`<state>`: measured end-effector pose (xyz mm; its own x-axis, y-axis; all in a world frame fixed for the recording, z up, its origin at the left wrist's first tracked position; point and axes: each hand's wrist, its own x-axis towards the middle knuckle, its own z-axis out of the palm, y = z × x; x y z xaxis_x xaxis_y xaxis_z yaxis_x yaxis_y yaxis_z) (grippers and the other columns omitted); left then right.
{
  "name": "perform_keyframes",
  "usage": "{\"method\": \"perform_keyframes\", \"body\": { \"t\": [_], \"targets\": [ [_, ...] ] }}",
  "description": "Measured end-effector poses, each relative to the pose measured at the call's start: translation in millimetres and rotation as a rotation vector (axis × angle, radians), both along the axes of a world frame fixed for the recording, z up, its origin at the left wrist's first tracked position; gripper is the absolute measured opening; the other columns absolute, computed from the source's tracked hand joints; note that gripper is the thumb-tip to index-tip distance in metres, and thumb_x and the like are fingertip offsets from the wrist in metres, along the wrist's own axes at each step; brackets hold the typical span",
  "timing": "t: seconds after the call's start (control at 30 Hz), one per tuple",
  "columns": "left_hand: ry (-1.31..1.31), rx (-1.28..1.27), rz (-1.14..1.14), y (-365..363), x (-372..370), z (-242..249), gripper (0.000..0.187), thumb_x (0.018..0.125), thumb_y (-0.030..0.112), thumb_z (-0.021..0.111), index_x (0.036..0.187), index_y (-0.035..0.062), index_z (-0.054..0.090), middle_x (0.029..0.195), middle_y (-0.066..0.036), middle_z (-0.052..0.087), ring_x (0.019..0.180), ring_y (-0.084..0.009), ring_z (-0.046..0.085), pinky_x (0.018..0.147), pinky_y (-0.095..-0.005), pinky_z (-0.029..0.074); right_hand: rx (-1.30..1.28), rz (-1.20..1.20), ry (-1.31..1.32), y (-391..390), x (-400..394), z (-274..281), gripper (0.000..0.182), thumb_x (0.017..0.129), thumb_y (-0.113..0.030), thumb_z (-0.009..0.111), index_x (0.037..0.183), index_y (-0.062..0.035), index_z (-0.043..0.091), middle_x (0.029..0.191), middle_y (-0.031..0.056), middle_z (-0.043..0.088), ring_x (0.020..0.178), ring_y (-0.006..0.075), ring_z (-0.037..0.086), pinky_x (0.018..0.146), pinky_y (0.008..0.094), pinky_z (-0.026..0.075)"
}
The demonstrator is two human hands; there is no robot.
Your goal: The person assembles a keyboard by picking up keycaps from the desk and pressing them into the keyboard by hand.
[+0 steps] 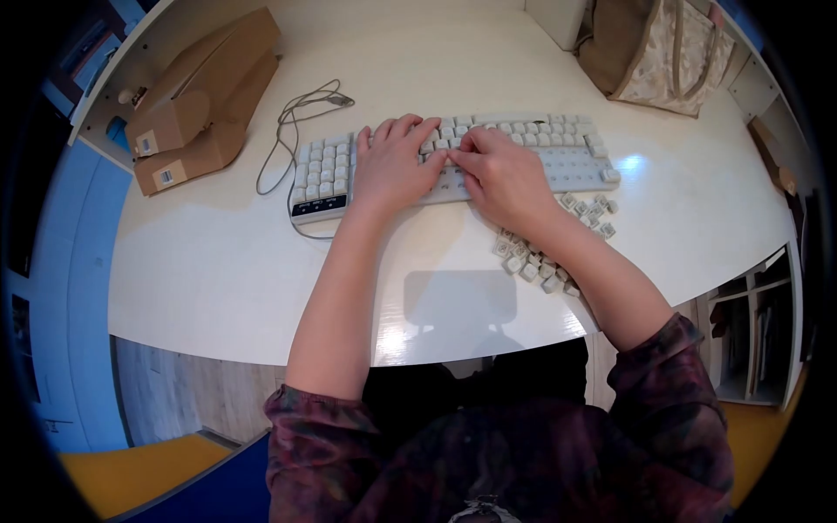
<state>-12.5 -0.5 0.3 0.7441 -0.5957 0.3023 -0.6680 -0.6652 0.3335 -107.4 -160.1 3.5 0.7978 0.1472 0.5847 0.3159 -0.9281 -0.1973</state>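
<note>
A pale computer keyboard [540, 166] lies on the desk with its number pad on the left. Some of its rows carry keycaps, while the rows nearest me on the right are bare. My left hand [397, 166] rests over its left-middle part, fingers spread on the keys and thumb reaching right. Beside that thumb, my right hand [506, 170] is closed in a pinch against the keyboard; whatever is between its fingertips is hidden. Loose keycaps [527, 268] are heaped on the desk below the keyboard, partly covered by my right forearm.
A grey cable [281, 144] loops left of the keyboard. Folded cardboard [205, 105] stands at the back left, and a patterned bag [667, 61] at the back right. The white desk's curved front edge [445, 362] is close to me. Shelves [754, 327] stand at the right.
</note>
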Motion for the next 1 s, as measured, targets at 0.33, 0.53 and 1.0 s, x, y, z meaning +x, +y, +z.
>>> {"method": "perform_keyframes", "body": {
  "t": [0.33,0.53,1.0],
  "targets": [
    [-0.341,-0.127,-0.117,-3,-24,17,0.039,0.087,0.027,0.065,0.125,0.0147,0.063,0.126,-0.009,0.059,0.123,-0.0259,0.051,0.111,-0.0485,0.029,0.791,0.082,0.032,-36,-1,22,0.021,0.092,-0.013,0.060,0.106,-0.0041,0.074,0.097,0.0068,0.071,0.084,0.0182,0.064,0.074,0.0286,0.049],
    [-0.084,-0.246,-0.595,-17,-51,27,0.026,0.079,0.016,0.074,0.105,0.0127,0.073,0.101,-0.004,0.066,0.098,-0.0240,0.060,0.097,-0.0400,0.039,1.207,0.105,0.179,-48,-7,35,0.022,0.095,-0.018,0.061,0.109,-0.0066,0.074,0.098,-0.0037,0.066,0.077,0.0030,0.049,0.064,0.0189,0.039],
    [0.069,-0.294,-0.616,-24,-58,18,0.010,0.081,0.015,0.074,0.090,0.0097,0.074,0.091,-0.002,0.071,0.081,-0.0205,0.065,0.084,-0.0343,0.046,1.373,0.139,0.301,-48,-6,33,0.022,0.093,-0.017,0.063,0.107,-0.0044,0.074,0.091,-0.0018,0.069,0.074,0.0038,0.052,0.063,0.0199,0.041]
  ]
}}
